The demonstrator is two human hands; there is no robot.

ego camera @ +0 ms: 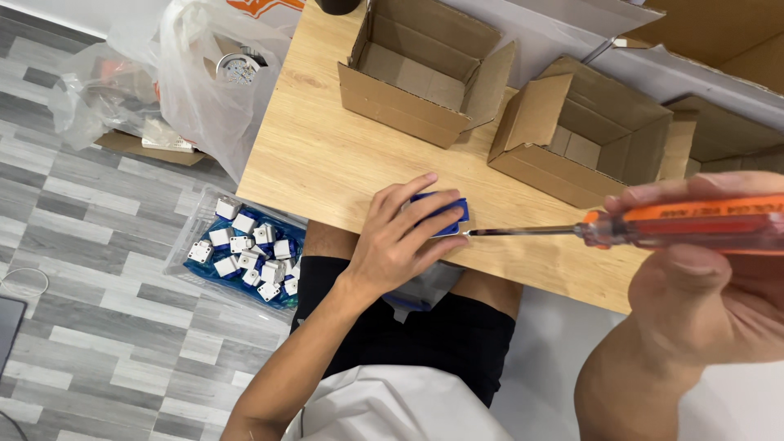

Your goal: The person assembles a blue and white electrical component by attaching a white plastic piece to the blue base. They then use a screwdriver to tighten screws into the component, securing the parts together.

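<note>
Orange handle: the screwdriver has a clear orange grip and a thin metal shaft that runs level to the left, its tip touching the right edge of the blue part.
Right hand: nearest the camera, the right hand is closed around the screwdriver handle, fingers over the top and thumb below.
Left hand: the left hand lies on the blue part, fingers curled over its top and pressing it to the table near the front edge.
Blue part: the small blue plastic part sits on the table under the left fingers; only its right end shows.
Lap: black shorts and a white shirt hem lie below the table edge.
Table: pale wood table, with bare board between the hands and the boxes.
Bin on floor: a clear tray of white and blue parts stands on the grey floor, left of the knee.
Far boxes: two open cardboard boxes stand side by side behind the hands, well apart from the tool.
Far left: plastic bags are heaped by the table's corner.
</note>
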